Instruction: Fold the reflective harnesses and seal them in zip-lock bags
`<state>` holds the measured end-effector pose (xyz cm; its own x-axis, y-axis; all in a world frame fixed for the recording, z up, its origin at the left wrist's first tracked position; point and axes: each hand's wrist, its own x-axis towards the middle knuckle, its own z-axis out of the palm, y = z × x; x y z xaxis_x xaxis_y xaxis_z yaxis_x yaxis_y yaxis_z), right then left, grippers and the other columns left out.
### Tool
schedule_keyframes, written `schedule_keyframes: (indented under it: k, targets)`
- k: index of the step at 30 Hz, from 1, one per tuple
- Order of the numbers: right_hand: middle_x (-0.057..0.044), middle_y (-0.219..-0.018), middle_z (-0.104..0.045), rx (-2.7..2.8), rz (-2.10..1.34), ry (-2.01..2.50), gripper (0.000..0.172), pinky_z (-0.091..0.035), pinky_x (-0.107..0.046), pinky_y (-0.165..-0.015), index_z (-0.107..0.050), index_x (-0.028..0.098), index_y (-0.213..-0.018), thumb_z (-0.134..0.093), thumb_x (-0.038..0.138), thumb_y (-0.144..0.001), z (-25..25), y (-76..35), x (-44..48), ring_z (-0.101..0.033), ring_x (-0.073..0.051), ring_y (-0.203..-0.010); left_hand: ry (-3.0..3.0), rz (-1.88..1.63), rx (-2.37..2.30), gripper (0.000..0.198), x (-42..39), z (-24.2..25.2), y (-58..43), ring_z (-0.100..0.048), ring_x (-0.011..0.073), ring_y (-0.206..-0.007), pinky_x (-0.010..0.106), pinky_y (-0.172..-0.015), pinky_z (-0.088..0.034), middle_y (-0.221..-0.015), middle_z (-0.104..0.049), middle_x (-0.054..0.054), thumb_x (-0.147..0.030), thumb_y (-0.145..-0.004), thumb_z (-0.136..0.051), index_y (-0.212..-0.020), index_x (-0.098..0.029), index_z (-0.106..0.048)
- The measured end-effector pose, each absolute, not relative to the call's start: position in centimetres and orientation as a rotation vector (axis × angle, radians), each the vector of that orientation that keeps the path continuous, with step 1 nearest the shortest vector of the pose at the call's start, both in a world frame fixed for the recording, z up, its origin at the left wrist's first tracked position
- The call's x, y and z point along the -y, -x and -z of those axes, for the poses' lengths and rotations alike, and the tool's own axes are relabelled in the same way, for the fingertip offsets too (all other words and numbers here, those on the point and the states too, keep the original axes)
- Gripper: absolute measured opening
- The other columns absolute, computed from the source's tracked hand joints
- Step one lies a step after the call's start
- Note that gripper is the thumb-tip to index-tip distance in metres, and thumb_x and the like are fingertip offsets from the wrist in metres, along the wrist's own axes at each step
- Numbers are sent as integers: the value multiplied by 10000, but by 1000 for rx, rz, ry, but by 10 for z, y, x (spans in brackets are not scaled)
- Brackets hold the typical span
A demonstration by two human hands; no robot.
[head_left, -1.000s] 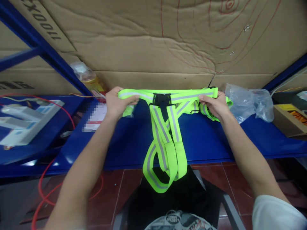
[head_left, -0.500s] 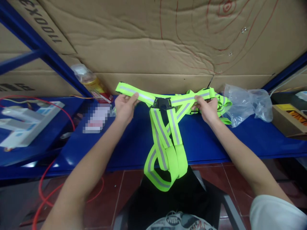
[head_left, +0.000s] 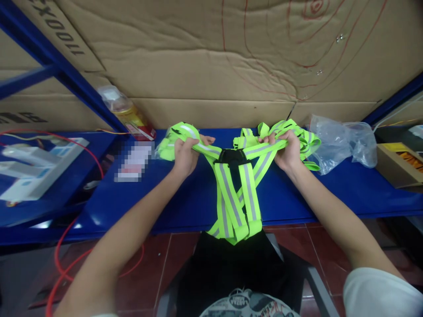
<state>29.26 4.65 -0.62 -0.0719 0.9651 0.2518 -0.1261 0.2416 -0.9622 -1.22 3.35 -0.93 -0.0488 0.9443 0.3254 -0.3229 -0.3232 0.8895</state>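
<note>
A neon-yellow reflective harness with grey stripes hangs over the front edge of the blue shelf, its lower loops bunched near my lap. Its black buckle sits between my hands. My left hand is closed round the strap left of the buckle, beside a yellow bundle in clear plastic. Right of the buckle, my right hand grips the other strap, in front of a heap of similar yellow straps.
The blue shelf bears a plastic bottle and a pixelated label at the left, with white boxes farther left. Clear bags and an open carton lie at the right. Cardboard stands behind; a red hose hangs at lower left.
My left hand has moved right and slightly down, uncovering the plastic-wrapped bundle. The buckle has shifted right and down, and the harness's hanging loops have gathered higher.
</note>
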Motion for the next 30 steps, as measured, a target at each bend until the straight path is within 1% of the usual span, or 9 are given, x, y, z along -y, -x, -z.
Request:
schedule_keyframes:
  k: [3,6,9,12,14,16,20,25,30]
  targets:
    - [-40,-584,-384,1342,-1067,874,516,-609,-569,-865,-380,308,-564,-511,712,-858,-1,-290,-41,-568,-289,-701,-1167,-1585,-712,249,-27,3,9,-693,201,-719,505,-1009,-638,-627,-513,-10,-285,-720,-722,-588,-218,-521]
    - [-27,-606,-336,1367,-1089,866,518,-597,-545,-805,-345,307,-576,-507,713,-853,-6,-280,-32,-466,-253,-634,-1248,-1585,-745,340,-27,7,9,-607,159,-648,504,-1019,-637,-611,-488,-23,-342,-739,-779,-575,-223,-506]
    - [-44,-616,-414,1371,-1135,882,435,-570,-488,-738,-403,303,-592,-573,647,-797,-5,-270,-26,-484,-252,-639,-1360,-1602,-834,379,-29,19,12,-642,185,-670,457,-864,-656,-632,-569,-11,-413,-677,-907,-581,-229,-590]
    - [-44,-637,-523,1373,-1181,911,371,-527,-424,-662,-499,283,-608,-693,572,-734,-1,-262,-21,-505,-223,-629,-1425,-1539,-865,372,-26,27,13,-675,204,-667,388,-688,-608,-681,-667,14,-409,-587,-1007,-610,-223,-686]
    - [-27,-638,-561,1346,-1239,900,354,-493,-384,-612,-565,262,-624,-767,538,-713,3,-258,-19,-512,-196,-606,-1493,-1478,-862,388,-21,27,10,-634,179,-606,349,-605,-549,-652,-667,20,-411,-586,-1027,-596,-208,-696]
    - [-12,-630,-589,1308,-1304,866,335,-465,-353,-566,-624,243,-639,-830,502,-692,7,-254,-16,-526,-179,-579,-1613,-1412,-827,396,-14,26,6,-566,147,-553,323,-558,-489,-608,-637,11,-403,-644,-1008,-579,-199,-676]
    - [11,-570,-575,1328,-1451,743,343,-456,-332,-529,-640,225,-574,-867,424,-737,15,-249,-11,-560,-169,-514,-1909,-1258,-728,275,-6,26,-1,-558,144,-591,310,-575,-451,-665,-649,10,-334,-811,-886,-677,-200,-685]
    - [17,-572,-596,1364,-1491,708,369,-427,-323,-483,-654,219,-562,-855,401,-813,26,-250,-11,-570,-163,-448,-2251,-935,-634,267,-3,31,-5,-593,140,-653,301,-627,-447,-748,-639,8,-284,-850,-806,-680,-202,-616]
    - [16,-603,-641,1438,-1391,734,343,-365,-296,-461,-724,213,-641,-829,439,-877,41,-253,-17,-508,-133,-462,-2475,-715,-709,316,0,28,-8,-608,139,-712,296,-680,-422,-804,-621,-16,-420,-870,-823,-766,-209,-612]
